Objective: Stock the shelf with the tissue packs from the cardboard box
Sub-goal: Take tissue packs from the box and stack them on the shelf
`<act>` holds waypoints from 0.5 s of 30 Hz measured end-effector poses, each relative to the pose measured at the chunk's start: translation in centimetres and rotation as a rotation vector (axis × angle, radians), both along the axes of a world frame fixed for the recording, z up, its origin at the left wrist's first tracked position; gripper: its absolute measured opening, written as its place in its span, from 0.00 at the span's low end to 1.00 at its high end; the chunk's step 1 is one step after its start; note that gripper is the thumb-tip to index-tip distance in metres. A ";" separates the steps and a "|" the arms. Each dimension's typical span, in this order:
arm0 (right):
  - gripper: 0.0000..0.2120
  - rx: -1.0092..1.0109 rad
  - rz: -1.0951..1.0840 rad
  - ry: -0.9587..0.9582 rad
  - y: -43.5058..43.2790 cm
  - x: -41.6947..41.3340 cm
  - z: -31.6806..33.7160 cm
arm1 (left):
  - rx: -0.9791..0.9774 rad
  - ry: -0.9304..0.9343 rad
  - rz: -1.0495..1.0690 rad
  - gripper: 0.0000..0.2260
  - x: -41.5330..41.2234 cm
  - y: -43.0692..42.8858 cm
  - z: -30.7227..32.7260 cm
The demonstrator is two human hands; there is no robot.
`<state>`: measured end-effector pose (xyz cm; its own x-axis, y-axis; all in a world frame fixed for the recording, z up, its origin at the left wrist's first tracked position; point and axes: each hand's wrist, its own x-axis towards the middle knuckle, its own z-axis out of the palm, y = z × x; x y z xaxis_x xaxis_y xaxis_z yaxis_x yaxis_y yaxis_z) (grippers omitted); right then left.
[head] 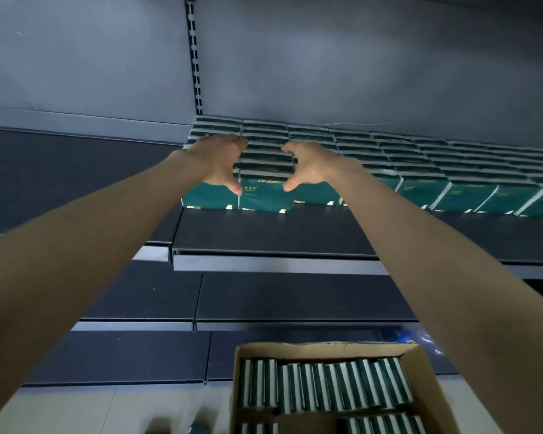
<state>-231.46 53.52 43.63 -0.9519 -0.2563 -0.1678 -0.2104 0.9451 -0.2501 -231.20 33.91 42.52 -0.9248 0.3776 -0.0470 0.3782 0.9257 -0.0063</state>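
Dark green tissue packs point(265, 192) stand in several rows on the upper shelf point(273, 233), running from the middle to the right edge. My left hand point(221, 161) and my right hand point(308, 166) reach up side by side over the second row from the left. Their fingers are spread and relaxed, with thumbs pointing toward each other over the front pack; neither hand grips a pack. Below, the cardboard box point(419, 371) stands on the floor, filled with more green and white tissue packs point(326, 386) set on edge.
A slotted upright point(195, 57) divides the grey back panel above the packs. The shelf section to the left point(76, 173) holds nothing. Two lower dark shelves point(295, 299) jut out between the stocked shelf and the box. Something bluish point(420, 339) lies behind the box.
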 end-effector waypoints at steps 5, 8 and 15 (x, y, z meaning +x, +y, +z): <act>0.36 0.010 -0.019 -0.012 5.2 4.1 1.9 | 0.120 -0.058 0.012 0.41 4.0 4.8 1.5; 0.34 0.032 -0.025 -0.032 9.1 7.5 1.3 | 0.141 -0.126 0.030 0.39 7.1 8.4 0.7; 0.32 0.037 -0.035 -0.182 17.8 14.9 -4.3 | 0.173 -0.334 0.053 0.40 14.1 16.7 -5.5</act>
<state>-216.60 71.31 39.34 -0.9132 -0.2138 -0.3468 -0.1313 0.9603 -0.2461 -217.10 50.64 36.99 -0.8877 0.3584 -0.2890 0.2847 0.9206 0.2671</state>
